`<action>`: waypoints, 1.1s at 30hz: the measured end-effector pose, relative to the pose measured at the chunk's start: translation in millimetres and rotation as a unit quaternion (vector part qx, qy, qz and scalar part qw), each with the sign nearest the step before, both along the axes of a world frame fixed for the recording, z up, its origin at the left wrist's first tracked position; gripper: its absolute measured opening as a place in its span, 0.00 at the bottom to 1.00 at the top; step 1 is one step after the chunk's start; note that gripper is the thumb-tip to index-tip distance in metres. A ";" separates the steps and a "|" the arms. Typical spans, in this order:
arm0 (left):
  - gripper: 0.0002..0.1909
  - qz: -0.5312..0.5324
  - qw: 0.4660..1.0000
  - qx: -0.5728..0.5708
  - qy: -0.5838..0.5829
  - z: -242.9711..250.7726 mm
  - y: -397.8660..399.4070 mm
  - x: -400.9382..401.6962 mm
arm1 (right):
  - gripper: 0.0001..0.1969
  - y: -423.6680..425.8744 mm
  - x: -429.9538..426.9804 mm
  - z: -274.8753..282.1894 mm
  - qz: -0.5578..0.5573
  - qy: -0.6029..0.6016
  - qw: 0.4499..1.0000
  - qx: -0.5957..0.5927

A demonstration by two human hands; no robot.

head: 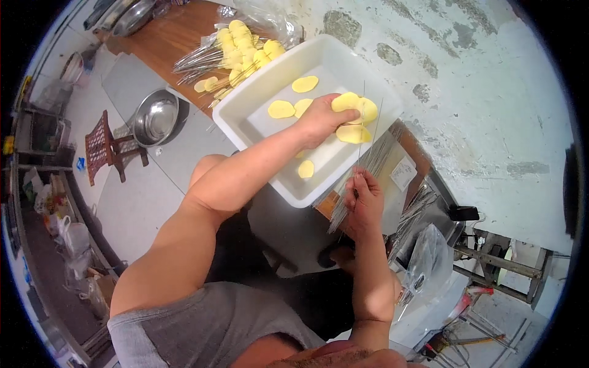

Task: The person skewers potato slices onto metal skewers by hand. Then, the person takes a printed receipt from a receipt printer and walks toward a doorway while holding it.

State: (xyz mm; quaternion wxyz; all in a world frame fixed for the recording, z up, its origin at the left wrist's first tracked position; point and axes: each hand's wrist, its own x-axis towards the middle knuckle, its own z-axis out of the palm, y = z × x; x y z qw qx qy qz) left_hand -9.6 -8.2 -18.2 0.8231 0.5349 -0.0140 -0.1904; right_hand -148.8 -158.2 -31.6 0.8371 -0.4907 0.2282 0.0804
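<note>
My left hand [322, 117] is over a white plastic tub [294, 198], its thumb pressing on thin yellow slices [345, 102] that look like potato. A thin metal skewer [359, 155] runs up through these slices, with another slice [352, 134] on it lower down. Below the tub's right corner, my right hand [366, 198] pinches the lower end of that skewer between thumb and fingers. Several loose slices [305, 84] lie on the tub's floor, some partly hidden by my left hand and forearm.
Slices threaded on skewers [239, 50] are heaped on the wooden table [184, 27] beyond the tub. Bare metal skewers [338, 214] lie right of it, near a labelled paper [403, 173]. A steel bowl [156, 117] and a brown stool [103, 149] stand at left. A stained wall [483, 101] rises at right.
</note>
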 end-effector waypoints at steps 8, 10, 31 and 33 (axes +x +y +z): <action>0.19 -0.052 0.996 -0.066 0.034 0.5 -1.4 -5.5 | 0.09 -2.6 -0.2 -2.1 -0.001 -0.021 1.000 -0.012; 0.19 -0.047 0.996 -0.067 0.037 -3.3 -2.7 -6.7 | 0.09 -2.0 0.2 -1.9 -0.004 -0.022 1.000 -0.017; 0.13 0.010 1.000 0.029 0.000 -1.4 -0.9 -5.8 | 0.11 2.9 -2.7 -20.8 -0.018 -0.163 0.903 -0.398; 0.12 0.026 0.999 0.025 0.003 0.7 5.9 2.9 | 0.11 0.2 -3.3 -18.4 -0.011 -0.165 0.883 -0.439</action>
